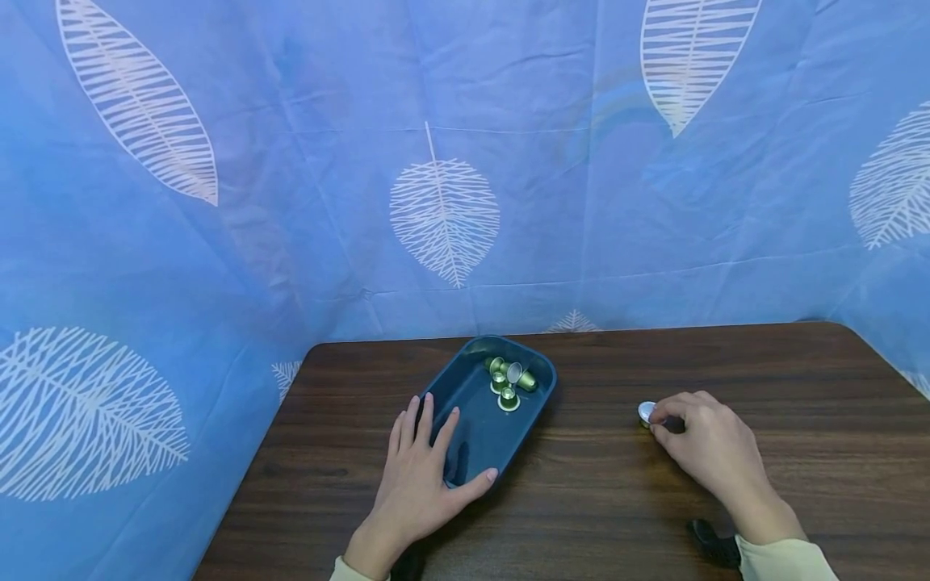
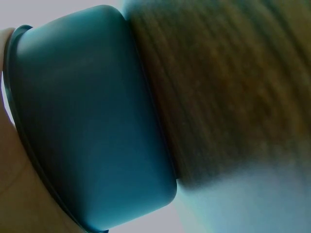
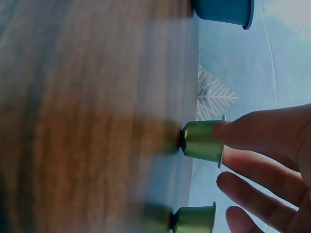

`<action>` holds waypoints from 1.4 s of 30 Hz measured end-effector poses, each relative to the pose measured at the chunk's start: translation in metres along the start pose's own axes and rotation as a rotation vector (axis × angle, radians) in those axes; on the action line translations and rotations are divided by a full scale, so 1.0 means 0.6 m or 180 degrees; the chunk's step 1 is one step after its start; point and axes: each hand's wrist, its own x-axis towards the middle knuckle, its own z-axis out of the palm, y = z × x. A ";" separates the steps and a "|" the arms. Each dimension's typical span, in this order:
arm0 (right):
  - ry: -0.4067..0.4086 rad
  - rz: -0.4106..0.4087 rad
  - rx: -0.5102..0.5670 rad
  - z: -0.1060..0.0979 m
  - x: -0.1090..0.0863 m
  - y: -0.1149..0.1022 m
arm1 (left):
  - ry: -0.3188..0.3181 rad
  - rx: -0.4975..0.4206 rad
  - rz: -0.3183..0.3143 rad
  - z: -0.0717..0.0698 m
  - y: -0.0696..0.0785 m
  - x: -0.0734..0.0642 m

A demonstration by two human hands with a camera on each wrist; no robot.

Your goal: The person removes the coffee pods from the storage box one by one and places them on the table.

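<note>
A dark blue tray (image 1: 475,440) lies on the table in the head view, with several green coffee capsules (image 1: 508,399) at its far end. My left hand (image 1: 421,476) rests spread over the tray's near left rim, fingers straight. The left wrist view has the tray's outer wall (image 2: 92,116) filling its left half. Over to the right, my right hand (image 1: 712,440) pinches another green coffee capsule (image 3: 203,141) by its rim between thumb and finger. That capsule stands on the table, silver lid (image 1: 647,411) up. Beside it stands one more capsule (image 3: 194,219), hidden by the hand in the head view.
The dark wooden table (image 1: 581,516) ends at a blue cloth (image 1: 538,202) with white leaf prints behind and at the sides. A black strap (image 1: 712,545) is at my right wrist. The tray (image 3: 223,10) shows at the top of the right wrist view.
</note>
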 end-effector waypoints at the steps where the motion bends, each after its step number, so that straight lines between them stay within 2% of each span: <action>1: 0.0017 0.0005 0.0007 0.000 0.001 -0.002 | 0.0007 0.0002 0.0000 -0.001 -0.001 0.000; 8: 0.0003 0.0066 0.0208 -0.006 0.005 -0.023 | 0.0063 0.0045 0.0010 0.001 -0.007 0.002; 15: -0.0065 -0.0179 0.0288 -0.010 0.011 -0.059 | 0.0099 0.0028 0.0076 0.005 -0.004 0.000; 21: -0.0357 -0.0548 0.0086 -0.016 0.048 -0.108 | 0.0122 0.0005 0.0053 0.004 -0.004 0.000; 27: -0.0898 -0.0766 -0.0061 -0.023 0.095 -0.172 | 0.0080 0.0024 0.0053 0.005 -0.004 0.000; 31: -0.1253 -0.0763 0.0156 -0.022 0.127 -0.207 | 0.0064 0.0039 0.0055 0.006 -0.003 0.004; 36: -0.1381 -0.0701 0.0435 -0.005 0.147 -0.238 | 0.0044 0.0026 0.0046 0.005 -0.001 0.006; 42: -0.1447 -0.0617 0.0255 0.032 0.152 -0.261 | 0.0080 0.0077 0.0030 0.002 -0.001 -0.001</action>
